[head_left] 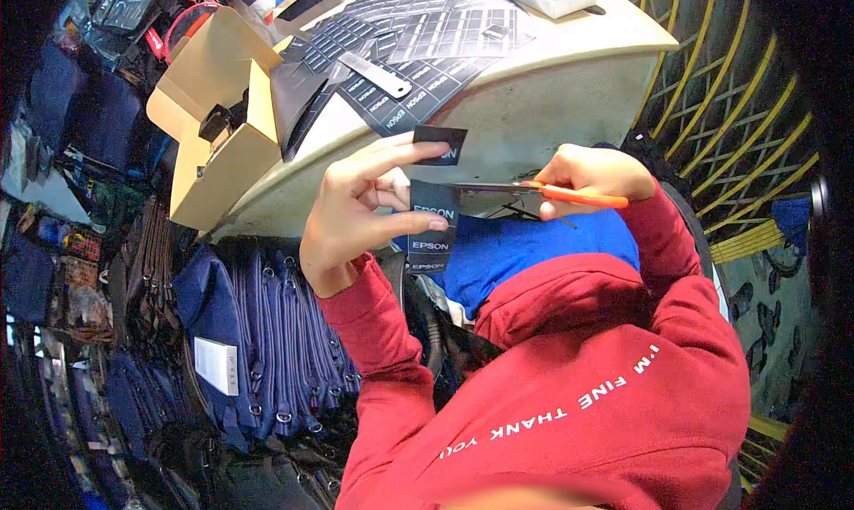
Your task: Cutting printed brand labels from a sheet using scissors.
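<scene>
Head view shows a strip of black labels [431, 230] near the middle, held up in front of the person's chest. The left hand [360, 212] pinches the strip between thumb and fingers, and one cut label [440, 144] sticks up at 12 o'clock from the fingertips. The right hand [592, 176], at 3 o'clock from the strip, is closed around orange scissors [534, 191] whose blades meet the strip's top edge. The step in hand looks like snipping one label off. The next move calls for keeping the blades straight between two labels. Behind, at 12 o'clock, the bench [569, 74] carries black label sheets [427, 30] and a cardboard box [218, 119].
</scene>
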`<state>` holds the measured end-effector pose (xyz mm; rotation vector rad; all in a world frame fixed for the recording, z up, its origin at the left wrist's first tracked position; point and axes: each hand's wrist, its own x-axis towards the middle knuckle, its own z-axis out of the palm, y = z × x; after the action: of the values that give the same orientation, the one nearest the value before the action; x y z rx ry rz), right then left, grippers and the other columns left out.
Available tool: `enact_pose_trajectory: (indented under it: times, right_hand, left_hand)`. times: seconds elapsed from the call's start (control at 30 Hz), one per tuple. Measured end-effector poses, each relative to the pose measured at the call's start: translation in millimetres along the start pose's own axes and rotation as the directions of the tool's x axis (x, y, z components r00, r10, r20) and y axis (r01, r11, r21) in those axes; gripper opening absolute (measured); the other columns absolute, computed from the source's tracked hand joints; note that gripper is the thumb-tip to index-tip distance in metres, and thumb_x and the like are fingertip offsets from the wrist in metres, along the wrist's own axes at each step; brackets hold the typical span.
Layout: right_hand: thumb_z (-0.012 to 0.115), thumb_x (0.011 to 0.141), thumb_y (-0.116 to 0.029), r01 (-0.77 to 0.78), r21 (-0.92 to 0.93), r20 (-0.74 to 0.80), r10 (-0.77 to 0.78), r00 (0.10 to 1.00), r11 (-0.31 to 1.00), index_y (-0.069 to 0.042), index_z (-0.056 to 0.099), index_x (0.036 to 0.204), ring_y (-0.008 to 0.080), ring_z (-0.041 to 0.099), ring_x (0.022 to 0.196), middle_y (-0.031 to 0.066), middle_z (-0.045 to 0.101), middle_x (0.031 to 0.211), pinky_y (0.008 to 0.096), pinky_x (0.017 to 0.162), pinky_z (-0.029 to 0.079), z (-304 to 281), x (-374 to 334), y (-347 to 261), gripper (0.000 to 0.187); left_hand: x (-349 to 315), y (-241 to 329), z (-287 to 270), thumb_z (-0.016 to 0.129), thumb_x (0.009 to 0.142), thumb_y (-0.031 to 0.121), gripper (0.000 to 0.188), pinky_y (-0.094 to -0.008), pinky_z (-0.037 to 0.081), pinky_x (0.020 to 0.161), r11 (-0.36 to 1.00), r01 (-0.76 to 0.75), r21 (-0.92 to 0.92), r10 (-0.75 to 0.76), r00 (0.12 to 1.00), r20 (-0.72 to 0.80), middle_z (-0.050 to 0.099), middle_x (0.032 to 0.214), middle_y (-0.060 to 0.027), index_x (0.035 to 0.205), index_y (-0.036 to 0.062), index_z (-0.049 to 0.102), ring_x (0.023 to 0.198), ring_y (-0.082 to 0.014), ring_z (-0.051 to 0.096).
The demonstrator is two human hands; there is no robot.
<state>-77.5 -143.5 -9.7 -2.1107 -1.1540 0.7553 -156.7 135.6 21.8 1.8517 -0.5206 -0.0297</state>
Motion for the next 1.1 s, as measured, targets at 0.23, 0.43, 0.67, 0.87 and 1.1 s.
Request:
enact_pose_trajectory:
  times: [0.23,0.43,0.67,0.87,1.1]
  right_hand:
    - [0.067,0.08,-0.025,0.036,0.142,-0.252,0.001,0.968,0.989,-0.003,0.047,0.064,0.0049,0.031,0.054,-0.0049,0.035,0.055,0.0268,0.047,0.026,6,3,27,0.033]
    - [0.063,0.085,-0.018,0.308,0.197,-0.634,-0.118,0.764,0.931,-0.001,0.056,0.084,0.003,0.051,0.069,-0.0027,0.053,0.07,0.0198,0.059,0.041,22,31,30,0.018]
    - [0.07,0.078,-0.01,0.632,0.478,-0.742,-0.105,0.662,0.61,0.0,0.06,0.091,0.0067,0.054,0.076,0.0018,0.059,0.084,0.0215,0.069,0.045,25,42,-14,0.019]
    - [0.069,0.078,-0.011,0.598,0.402,-0.774,-0.092,0.627,0.694,0.0,0.06,0.089,0.0057,0.053,0.077,-0.0001,0.058,0.081,0.0199,0.068,0.043,21,44,-23,0.017]
    - [0.065,0.077,-0.012,0.481,0.242,-0.888,-0.008,0.46,0.843,0.001,0.061,0.09,0.0102,0.057,0.08,0.0031,0.062,0.088,0.0244,0.069,0.045,-47,88,58,0.019]
  left_hand:
    - [5,11,3,0.072,0.061,-0.013,0.064,-0.0147,0.042,0.055,0.998,-0.004,-0.06,0.001,0.998,-0.061,0.06,0.08,-0.0016,0.122,-0.0052,0.052,0.059,0.0007,0.045]
    - [8,-3,3,0.071,0.061,-0.015,0.065,-0.0152,0.045,0.057,0.997,-0.06,-0.05,0.06,0.998,0.003,0.053,0.111,-0.0087,0.122,-0.0049,0.051,0.067,-0.0012,0.051]
    - [11,-6,11,0.074,0.06,-0.013,0.066,-0.0136,0.038,0.053,0.998,0.024,-0.055,-0.02,0.998,0.066,0.052,0.092,-0.0009,0.121,-0.0029,0.053,0.061,0.0009,0.04]
    - [15,-6,11,0.073,0.061,-0.012,0.067,-0.014,0.038,0.054,0.997,-0.069,0.03,0.065,0.99,0.128,0.053,0.087,-0.001,0.123,-0.0034,0.051,0.059,0.0006,0.038]
    - [12,-3,6,0.073,0.064,-0.011,0.053,-0.0166,0.047,0.058,0.995,-0.053,-0.079,0.056,0.998,0.036,0.058,0.105,-0.0092,0.113,-0.0051,0.052,0.063,-0.0007,0.047]
